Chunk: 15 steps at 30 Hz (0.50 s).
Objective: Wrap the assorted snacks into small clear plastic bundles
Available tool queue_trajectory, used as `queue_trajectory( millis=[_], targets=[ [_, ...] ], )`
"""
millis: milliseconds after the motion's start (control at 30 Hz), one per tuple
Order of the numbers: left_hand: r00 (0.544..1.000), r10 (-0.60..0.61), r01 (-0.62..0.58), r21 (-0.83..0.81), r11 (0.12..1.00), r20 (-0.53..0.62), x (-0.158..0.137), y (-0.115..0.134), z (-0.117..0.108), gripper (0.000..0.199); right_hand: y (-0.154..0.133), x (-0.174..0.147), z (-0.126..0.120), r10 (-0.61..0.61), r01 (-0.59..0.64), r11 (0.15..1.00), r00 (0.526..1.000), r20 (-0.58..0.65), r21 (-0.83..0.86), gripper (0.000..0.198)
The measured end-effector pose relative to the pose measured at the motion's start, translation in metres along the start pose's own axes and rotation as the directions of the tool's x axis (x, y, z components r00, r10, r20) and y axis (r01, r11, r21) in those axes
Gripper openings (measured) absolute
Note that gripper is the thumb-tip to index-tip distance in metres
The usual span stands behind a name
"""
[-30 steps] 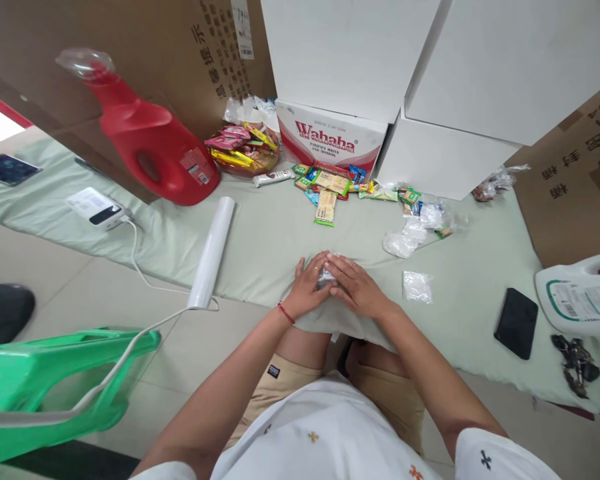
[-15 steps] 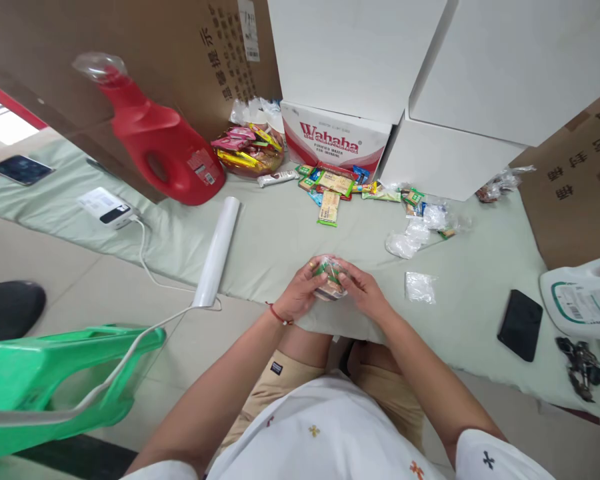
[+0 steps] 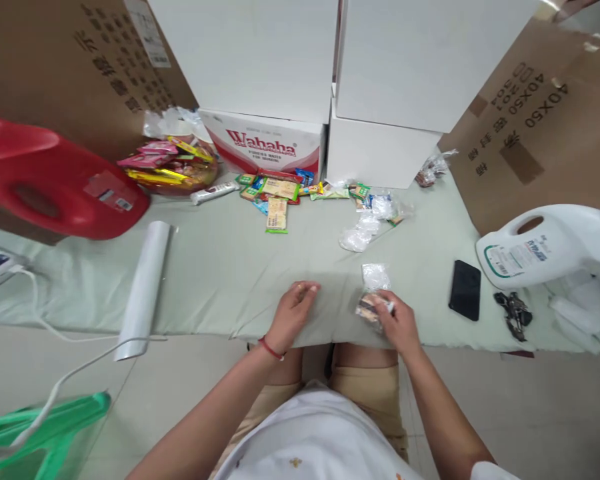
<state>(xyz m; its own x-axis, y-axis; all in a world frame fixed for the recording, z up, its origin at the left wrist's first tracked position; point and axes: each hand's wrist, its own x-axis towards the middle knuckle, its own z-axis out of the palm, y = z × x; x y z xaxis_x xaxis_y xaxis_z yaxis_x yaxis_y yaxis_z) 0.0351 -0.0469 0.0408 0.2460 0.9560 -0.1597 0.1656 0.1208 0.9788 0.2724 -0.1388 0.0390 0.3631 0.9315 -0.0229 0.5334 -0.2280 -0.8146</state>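
My right hand (image 3: 399,321) grips a small snack packet in clear plastic wrap (image 3: 368,308), with tan and dark parts showing through. It is close to the cloth, just in front of a folded clear plastic wrapper (image 3: 376,275). My left hand (image 3: 294,312) is empty near the front edge of the cloth, its fingers loosely bent, a red cord bracelet at the wrist. Ahead of the hands lies a pile of wrapped biscuits and bars (image 3: 278,190). To its right, more crumpled clear plastic (image 3: 363,232) sits beside small packets (image 3: 363,193).
A red jug (image 3: 55,180) and a white roll (image 3: 145,287) are at left, by a basket of snacks (image 3: 175,170). White boxes (image 3: 380,153) and a Wahaba carton (image 3: 265,147) stand behind. At right are a black phone (image 3: 465,290), keys (image 3: 514,315) and a white jug (image 3: 545,243).
My left hand has let go of the wrapped packet. My right hand has carried it rightward, toward the folded clear wrapper. The view has swung to the right.
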Motion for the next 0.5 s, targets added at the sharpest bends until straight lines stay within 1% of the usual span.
queue_trajectory(
  millis=[33, 100, 133, 200, 267, 300, 333, 367, 400, 433, 500],
  targets=[
    [0.995, 0.091, -0.084, 0.145, 0.986, -0.049, 0.002, -0.007, -0.009, 0.034, 0.012, 0.004, -0.017, 0.059, -0.061, 0.997, 0.997, -0.044, -0.049, 0.05],
    [0.965, 0.226, -0.167, 0.356, 0.919, -0.131, 0.006, -0.023, -0.032, 0.034, 0.033, 0.013, -0.047, 0.126, -0.134, 0.985, 0.989, -0.079, -0.109, 0.051],
    [0.946, 0.283, -0.186, 0.443, 0.877, -0.161, 0.007, -0.031, -0.043, 0.033, 0.042, 0.018, -0.06, 0.15, -0.157, 0.981, 0.986, -0.069, -0.11, 0.051],
    [0.91, 0.366, -0.186, 0.595, 0.782, -0.195, 0.007, -0.045, -0.063, 0.031, 0.057, 0.034, -0.082, 0.232, -0.232, 0.971, 0.973, -0.002, -0.058, 0.05],
    [0.873, 0.45, -0.2, 0.706, 0.68, -0.187, 0.004, -0.055, -0.074, 0.029, 0.065, 0.058, -0.101, 0.356, -0.358, 0.933, 0.932, 0.063, 0.022, 0.046],
    [0.855, 0.49, -0.213, 0.743, 0.634, -0.172, 0.003, -0.057, -0.075, 0.027, 0.068, 0.074, -0.109, 0.425, -0.428, 0.902, 0.903, 0.06, 0.059, 0.043],
    [0.836, 0.527, -0.232, 0.772, 0.592, -0.152, 0.001, -0.058, -0.075, 0.025, 0.07, 0.095, -0.117, 0.484, -0.485, 0.869, 0.874, 0.033, 0.095, 0.038],
    [0.82, 0.558, -0.253, 0.794, 0.553, -0.127, 0.001, -0.059, -0.073, 0.023, 0.07, 0.118, -0.125, 0.534, -0.527, 0.839, 0.845, -0.024, 0.135, 0.033],
    [0.805, 0.585, -0.277, 0.812, 0.514, -0.095, 0.0, -0.058, -0.07, 0.02, 0.069, 0.144, -0.133, 0.553, -0.536, 0.827, 0.83, -0.076, 0.169, 0.031],
    [0.794, 0.605, -0.303, 0.827, 0.475, -0.057, 0.001, -0.058, -0.066, 0.017, 0.068, 0.172, -0.14, 0.548, -0.522, 0.83, 0.828, -0.117, 0.195, 0.03],
    [0.776, 0.631, -0.354, 0.842, 0.407, 0.021, 0.002, -0.056, -0.061, 0.013, 0.062, 0.225, -0.154, 0.489, -0.434, 0.861, 0.85, -0.194, 0.267, 0.033]
  ],
)
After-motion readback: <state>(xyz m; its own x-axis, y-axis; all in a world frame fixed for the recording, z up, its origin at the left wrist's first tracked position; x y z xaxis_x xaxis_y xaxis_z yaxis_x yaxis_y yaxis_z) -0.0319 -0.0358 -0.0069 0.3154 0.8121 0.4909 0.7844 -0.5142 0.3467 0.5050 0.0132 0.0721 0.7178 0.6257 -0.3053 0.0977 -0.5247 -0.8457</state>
